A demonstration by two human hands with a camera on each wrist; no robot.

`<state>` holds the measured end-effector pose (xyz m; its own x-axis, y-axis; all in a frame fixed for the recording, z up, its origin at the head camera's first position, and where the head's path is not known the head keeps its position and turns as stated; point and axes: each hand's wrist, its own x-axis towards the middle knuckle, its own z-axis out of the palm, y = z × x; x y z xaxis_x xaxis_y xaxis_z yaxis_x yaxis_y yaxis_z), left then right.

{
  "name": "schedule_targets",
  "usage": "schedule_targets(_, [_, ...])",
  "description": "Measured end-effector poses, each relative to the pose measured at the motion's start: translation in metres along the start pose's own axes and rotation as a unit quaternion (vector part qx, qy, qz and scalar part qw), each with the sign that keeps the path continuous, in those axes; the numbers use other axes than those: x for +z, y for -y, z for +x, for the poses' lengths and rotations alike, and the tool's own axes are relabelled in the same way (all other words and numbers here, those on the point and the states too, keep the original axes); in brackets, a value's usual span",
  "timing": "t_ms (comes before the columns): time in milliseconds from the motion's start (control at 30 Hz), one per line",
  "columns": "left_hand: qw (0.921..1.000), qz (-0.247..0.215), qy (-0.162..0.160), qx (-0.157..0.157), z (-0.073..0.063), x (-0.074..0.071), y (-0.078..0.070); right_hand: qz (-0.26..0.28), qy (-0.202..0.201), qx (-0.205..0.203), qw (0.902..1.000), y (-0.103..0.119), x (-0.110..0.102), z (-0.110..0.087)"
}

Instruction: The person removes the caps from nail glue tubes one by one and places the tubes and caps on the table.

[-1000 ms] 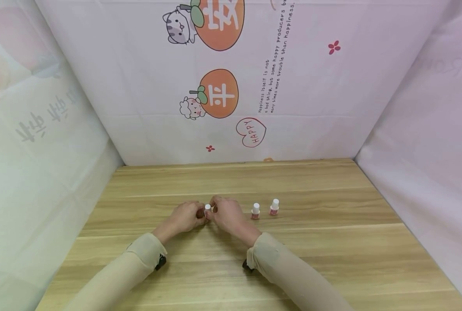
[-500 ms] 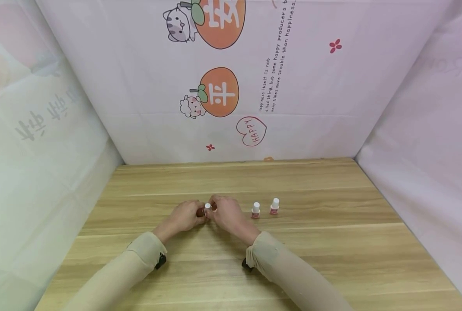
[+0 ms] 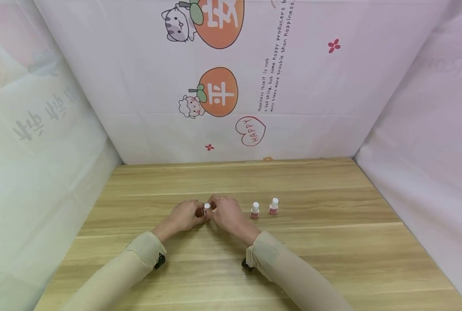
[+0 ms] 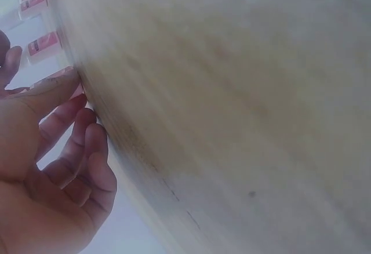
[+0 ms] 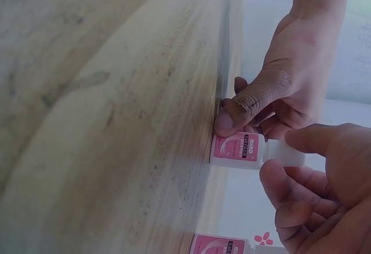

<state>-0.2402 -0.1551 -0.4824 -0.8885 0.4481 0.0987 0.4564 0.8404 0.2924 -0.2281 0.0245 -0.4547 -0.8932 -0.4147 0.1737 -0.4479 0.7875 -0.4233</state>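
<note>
A small white nail glue bottle (image 5: 239,151) with a pink label stands upright on the table between both hands. My left hand (image 3: 185,216) grips its lower body, the thumb (image 5: 227,122) against the label's edge. With thumb and finger, my right hand (image 3: 230,214) pinches the white cap (image 5: 284,152), which sits on the bottle. In the head view only the bottle's top shows; fingers hide most of the rest. In the left wrist view my left hand (image 4: 55,167) has curled fingers and largely covers the bottle.
Two similar capped bottles stand upright to the right of my right hand, a nearer one (image 3: 255,211) and a farther one (image 3: 273,206). The wooden table (image 3: 312,250) meets a printed white cloth wall (image 3: 304,138) at the back. More cloth hangs at both sides.
</note>
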Motion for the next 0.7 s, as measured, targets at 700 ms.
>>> schedule_targets(700, [0.9997,-0.022,0.01,0.002,0.0026,0.0001,0.0025,-0.021,-0.001,-0.011,0.9997,-0.0011,0.0009,0.0022])
